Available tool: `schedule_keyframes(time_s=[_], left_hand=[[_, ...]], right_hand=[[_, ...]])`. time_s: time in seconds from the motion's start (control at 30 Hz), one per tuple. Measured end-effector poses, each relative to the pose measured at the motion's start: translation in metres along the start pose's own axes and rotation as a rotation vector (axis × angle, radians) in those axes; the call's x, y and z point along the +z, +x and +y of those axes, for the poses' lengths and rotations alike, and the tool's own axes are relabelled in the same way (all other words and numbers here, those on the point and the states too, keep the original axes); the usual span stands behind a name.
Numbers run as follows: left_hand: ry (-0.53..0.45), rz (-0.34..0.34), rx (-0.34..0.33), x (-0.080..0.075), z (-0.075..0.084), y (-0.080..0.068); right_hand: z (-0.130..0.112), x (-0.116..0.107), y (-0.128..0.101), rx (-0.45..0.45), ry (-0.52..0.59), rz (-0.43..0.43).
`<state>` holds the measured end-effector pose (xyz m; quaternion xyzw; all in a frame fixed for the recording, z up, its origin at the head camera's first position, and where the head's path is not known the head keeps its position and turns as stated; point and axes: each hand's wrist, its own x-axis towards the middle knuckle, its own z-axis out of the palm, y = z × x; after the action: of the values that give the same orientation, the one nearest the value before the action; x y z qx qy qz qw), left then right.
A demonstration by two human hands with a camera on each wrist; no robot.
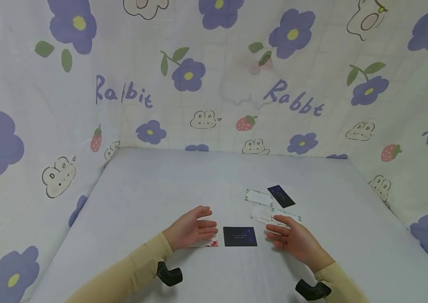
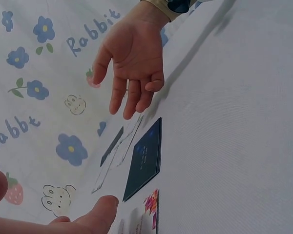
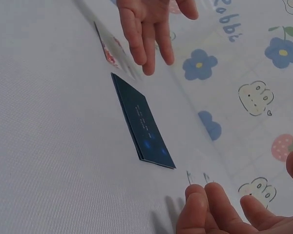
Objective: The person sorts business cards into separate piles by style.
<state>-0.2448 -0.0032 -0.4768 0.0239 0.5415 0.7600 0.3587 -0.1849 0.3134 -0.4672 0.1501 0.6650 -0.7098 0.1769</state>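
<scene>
Nothing's pinched by left grip point(image 1: 191, 230) or right grip point(image 1: 299, 242), fingers loosely spread; the dark card stack point(image 1: 240, 236) is set between them, near-left of the white cards point(image 1: 258, 198), and could get skewed if bumped by either.

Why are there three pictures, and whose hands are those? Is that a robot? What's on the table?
No robot here: they're a person's left hand and right hand. The big picture comes from a camera on the person's head, looking down. The other two come from cameras on the wrists, so each shows the opposite hand too.

On the white table lies a dark card between the hands, a red-patterned card partly hidden by the left hand, and, farther back, leafy-edged white cards and another dark card. Neither hand holds anything.
</scene>
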Motion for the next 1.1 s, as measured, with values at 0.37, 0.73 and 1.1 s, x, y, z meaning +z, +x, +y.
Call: schedule_keyframes(time_s=[0.37, 0.73, 1.1], left_hand=[[0.008, 0.013, -0.013, 0.004, 0.001, 0.008], [0.031, -0.008, 0.019, 0.02, 0.016, 0.061], [-0.078, 0.027, 0.015, 0.054, 0.021, 0.132]], right_hand=[[0.0, -0.004, -0.001, 0.005, 0.02, 0.0], [-0.002, -0.022, 0.001, -0.007, 0.065, 0.08], [-0.014, -0.054, 0.015, -0.052, 0.407, 0.15]])
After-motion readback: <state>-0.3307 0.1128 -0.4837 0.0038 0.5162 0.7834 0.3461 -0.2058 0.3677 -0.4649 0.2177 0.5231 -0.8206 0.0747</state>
